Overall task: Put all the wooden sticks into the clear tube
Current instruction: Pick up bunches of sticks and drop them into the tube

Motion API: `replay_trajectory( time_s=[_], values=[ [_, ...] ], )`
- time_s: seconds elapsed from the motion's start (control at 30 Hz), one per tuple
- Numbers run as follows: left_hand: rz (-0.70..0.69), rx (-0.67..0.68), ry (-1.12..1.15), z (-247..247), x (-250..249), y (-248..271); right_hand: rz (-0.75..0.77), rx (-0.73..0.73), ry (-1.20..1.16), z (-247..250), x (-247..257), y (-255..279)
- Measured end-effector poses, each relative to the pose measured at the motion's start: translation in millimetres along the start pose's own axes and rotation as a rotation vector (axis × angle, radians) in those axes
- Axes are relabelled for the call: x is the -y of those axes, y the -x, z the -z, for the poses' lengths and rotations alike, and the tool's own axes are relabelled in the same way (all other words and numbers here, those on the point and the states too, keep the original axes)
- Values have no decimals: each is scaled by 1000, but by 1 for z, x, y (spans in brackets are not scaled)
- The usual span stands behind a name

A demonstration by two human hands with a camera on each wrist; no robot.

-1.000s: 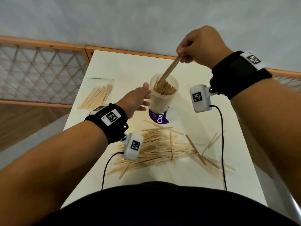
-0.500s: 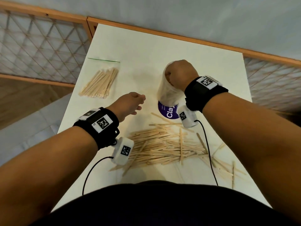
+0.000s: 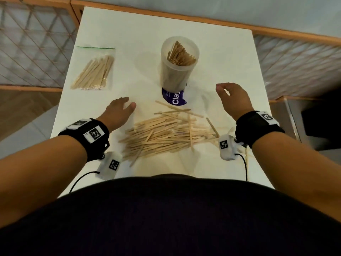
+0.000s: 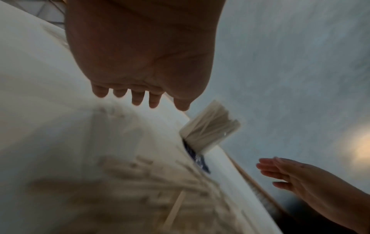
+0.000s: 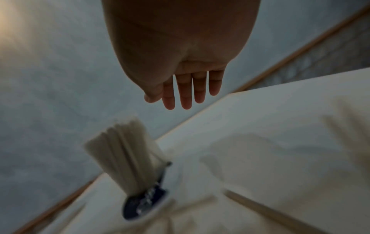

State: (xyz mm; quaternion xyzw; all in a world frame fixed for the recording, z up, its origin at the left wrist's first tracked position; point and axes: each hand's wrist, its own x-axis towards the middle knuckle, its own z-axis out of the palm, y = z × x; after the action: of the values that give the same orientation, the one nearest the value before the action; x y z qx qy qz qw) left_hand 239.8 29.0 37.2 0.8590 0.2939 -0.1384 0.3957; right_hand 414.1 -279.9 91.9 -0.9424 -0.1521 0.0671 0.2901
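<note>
On the desk [image 3: 212, 58], status: partway, more left than done, by my read.
tube: clear tube [image 3: 178, 67] upright mid-desk, base on a purple label [image 3: 174, 99]; a bundle of wooden sticks [image 3: 180, 55] already standing inside.
pile: loose sticks [image 3: 166, 133] heaped just in front of the tube, between my hands; a few strays off to the right edge.
bag: sealed bag of sticks [image 3: 94, 72] far left, untouched; can't tell if it counts.
left hand [image 3: 118, 112]: empty, fingers relaxed, hovering beside the pile.
right hand [image 3: 233, 100]: empty, fingers loose, near the tube, grasping nothing.
next: grab another bunch from the pile.
</note>
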Motion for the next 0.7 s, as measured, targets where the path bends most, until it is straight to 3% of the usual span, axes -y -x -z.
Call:
replay_trajectory(
  time_s=[0.1, 0.2, 0.4, 0.53, 0.7],
  values=[
    [67, -51, -202, -22, 25, 16, -158, 75, 82, -11, -62, 40],
    [96, -109, -180, -48, 38, 42, -307, 79, 246, -20, -108, 76],
    [-68, -112, -217, -89, 43, 68, -621, -27, 192, -27, -154, 126],
    [-185, -89, -282, -109, 28, 71, -458, 4, 235, -47, -147, 133],
    [-231, -66, -356, -126, 14, 66, -243, 194, 252, -72, -103, 118]
  ],
)
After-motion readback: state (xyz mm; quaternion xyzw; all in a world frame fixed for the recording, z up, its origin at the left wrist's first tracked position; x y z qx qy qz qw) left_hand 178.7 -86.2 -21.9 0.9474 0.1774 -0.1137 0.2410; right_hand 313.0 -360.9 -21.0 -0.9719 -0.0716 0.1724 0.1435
